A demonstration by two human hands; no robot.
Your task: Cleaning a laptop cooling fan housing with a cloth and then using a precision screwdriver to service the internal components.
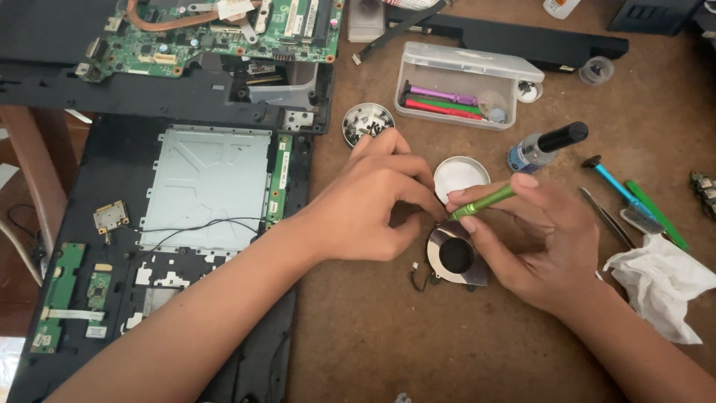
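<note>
The brown bench [388,343] carries everything, with the opened black laptop base [186,224] taking the left side, its metal plate bare and thin wires trailing over it. Above it lies the green circuit board [224,30], apparently set aside out of the working area. A clear plastic case [462,86] of coloured driver handles and a small round tin of screws [368,122] sit just beyond the hands, probably kept within easy reach. A crumpled white tissue [660,287] and a blue brush [619,194] lie to the right.

The small round cooling fan [453,255] lies flat on the bench between both hands. The left hand [373,205] is curled over, fingers pinched near the fan's upper edge, seemingly steadying it; what they grip is hidden. The right hand [537,246] is closed round a green screwdriver [483,201], held slanted like a pen, tip down at the fan's rim, lower fingers touching the housing
</note>
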